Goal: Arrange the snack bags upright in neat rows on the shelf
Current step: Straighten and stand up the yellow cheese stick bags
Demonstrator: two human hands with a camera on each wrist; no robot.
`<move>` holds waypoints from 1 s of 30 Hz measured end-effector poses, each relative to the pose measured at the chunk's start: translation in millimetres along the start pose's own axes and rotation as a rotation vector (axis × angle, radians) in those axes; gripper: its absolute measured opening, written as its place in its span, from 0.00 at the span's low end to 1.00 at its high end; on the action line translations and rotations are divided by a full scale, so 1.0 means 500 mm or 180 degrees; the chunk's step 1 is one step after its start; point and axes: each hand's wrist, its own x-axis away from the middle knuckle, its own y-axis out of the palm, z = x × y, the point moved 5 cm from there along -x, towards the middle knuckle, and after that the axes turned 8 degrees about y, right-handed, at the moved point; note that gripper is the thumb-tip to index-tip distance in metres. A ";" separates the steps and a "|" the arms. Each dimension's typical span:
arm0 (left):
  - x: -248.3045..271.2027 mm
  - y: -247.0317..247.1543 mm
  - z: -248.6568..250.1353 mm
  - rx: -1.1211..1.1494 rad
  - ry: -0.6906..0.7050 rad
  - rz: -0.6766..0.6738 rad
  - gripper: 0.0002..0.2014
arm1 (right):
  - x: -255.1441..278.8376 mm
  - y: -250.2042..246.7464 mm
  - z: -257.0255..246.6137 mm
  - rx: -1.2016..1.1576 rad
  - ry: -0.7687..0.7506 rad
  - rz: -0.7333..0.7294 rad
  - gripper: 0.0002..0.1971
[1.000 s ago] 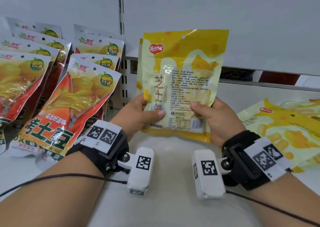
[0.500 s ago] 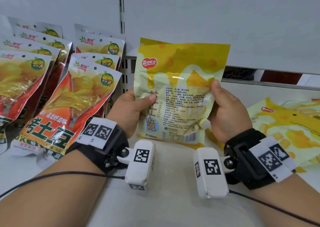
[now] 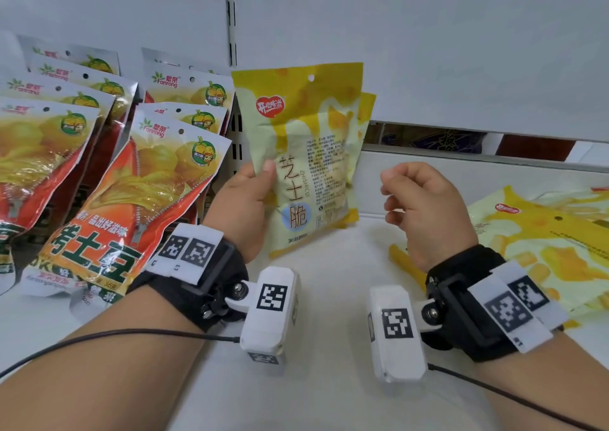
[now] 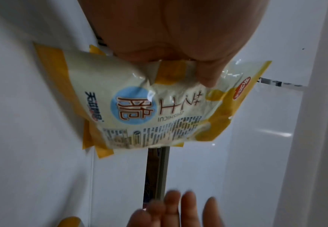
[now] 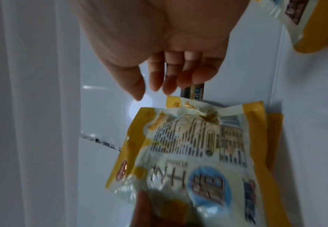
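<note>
My left hand (image 3: 242,206) pinches the yellow bag (image 3: 304,153) by its left edge, thumb on the printed front, fingers behind. The bag stands upright on the white shelf (image 3: 329,397), its bottom edge touching or just above the surface; I cannot tell which. A second yellow bag (image 3: 368,111) stands close behind it, showing only along the right side. In the left wrist view the same bag (image 4: 159,107) sits under my thumb, with more yellow edges peeking from behind.

My right hand (image 3: 425,210) hangs just right of the bag, apart from it, fingers loosely curled, holding nothing. The right wrist view shows those fingers (image 5: 170,73) loose above the bag (image 5: 194,147), not touching it.

To the left, orange bags (image 3: 131,200) lean back in rows, one behind another. To the right, more yellow bags (image 3: 543,242) lie flat on the shelf. The white back panel (image 3: 428,35) rises behind everything.
</note>
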 end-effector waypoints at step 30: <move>-0.101 -0.041 -0.040 -0.2446 -0.0961 0.0770 0.31 | 0.041 -0.178 -0.116 0.1367 -0.0505 0.1942 0.42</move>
